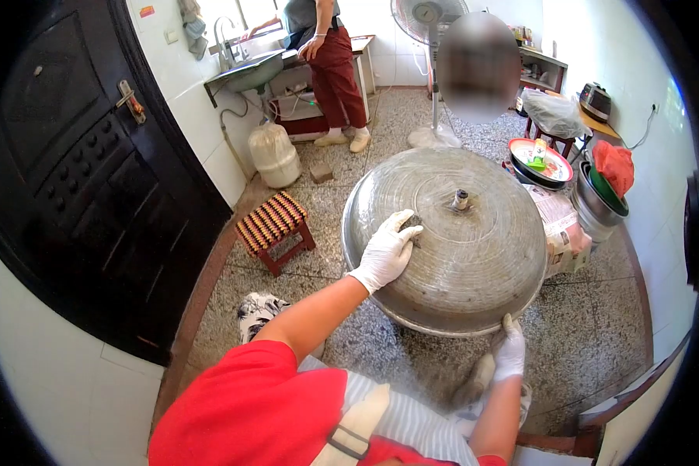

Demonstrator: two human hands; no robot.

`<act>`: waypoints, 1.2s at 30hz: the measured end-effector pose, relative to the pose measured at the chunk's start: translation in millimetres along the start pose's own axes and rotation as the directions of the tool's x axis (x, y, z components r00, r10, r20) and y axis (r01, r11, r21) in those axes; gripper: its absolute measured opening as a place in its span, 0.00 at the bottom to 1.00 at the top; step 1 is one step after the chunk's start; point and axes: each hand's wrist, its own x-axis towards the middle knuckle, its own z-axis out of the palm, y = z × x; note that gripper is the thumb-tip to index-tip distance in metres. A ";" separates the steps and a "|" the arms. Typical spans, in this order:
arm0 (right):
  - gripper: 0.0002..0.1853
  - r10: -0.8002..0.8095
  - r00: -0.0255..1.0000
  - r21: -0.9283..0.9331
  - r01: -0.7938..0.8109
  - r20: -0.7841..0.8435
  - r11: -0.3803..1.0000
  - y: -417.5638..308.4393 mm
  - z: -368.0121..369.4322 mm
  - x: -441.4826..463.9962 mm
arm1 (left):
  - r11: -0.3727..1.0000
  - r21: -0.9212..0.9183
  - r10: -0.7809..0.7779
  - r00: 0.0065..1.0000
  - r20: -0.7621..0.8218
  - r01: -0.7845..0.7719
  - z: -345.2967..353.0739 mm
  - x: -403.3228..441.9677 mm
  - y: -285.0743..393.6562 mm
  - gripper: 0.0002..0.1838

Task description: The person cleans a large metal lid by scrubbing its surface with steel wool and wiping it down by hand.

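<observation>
A large round domed metal lid with a small knob on top fills the middle of the view, its surface marked with circular streaks. My left hand, in a white glove, lies on the lid's left side with its fingers closed on a dark scouring pad. At the lid's near right edge is my right hand, also gloved, gripping the rim. What is beneath the lid is hidden.
A woven stool stands left, near a white bucket. Another person stands by the sink. Behind the lid is a standing fan. Basins and a red-rimmed tray are at right; a dark door is left.
</observation>
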 end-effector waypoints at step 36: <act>0.22 0.111 0.994 -0.056 -0.111 0.001 0.992 3.1 -10.3 2.8 | 0.999 -0.042 0.012 1.000 0.011 -0.012 4.4 -1.7 -2.8 0.18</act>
